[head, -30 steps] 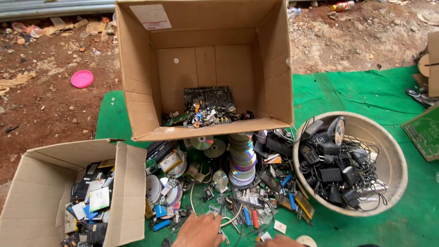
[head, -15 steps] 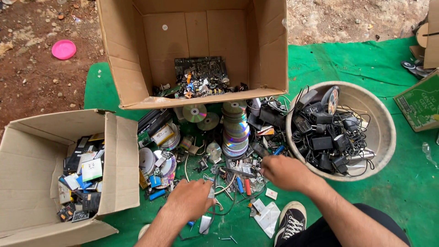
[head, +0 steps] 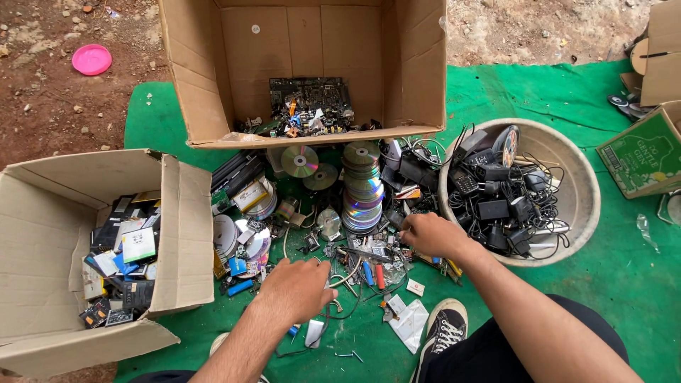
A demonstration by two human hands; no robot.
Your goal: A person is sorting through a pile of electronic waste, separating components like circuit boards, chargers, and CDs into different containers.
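From the head camera we look straight down at a green mat spread over bare reddish ground, and both our hands reach into a heap of small scrap electronics lying on it between the boxes. Our left hand rests palm down on the near edge of the heap, fingers curled over thin wires and small parts; we cannot tell whether it grips anything, since the fingertips are hidden. Our right hand sits further in, just beside the grey round tub, its fingers bent narrow around some small dark piece that is too small to make out.

Just beyond the right hand stands a stack of shiny discs, with loose discs lying beside it. The tub to the right holds black power adapters and tangled cables. A large open cardboard box lies at the top of the view, with circuit boards and mixed parts piled at its mouth. On the left, a second cardboard box holds flat battery packs and small cards. Our black and white shoe rests on the mat near a torn plastic wrapper. A pink round lid lies on the dirt at upper left, well apart from everything else.
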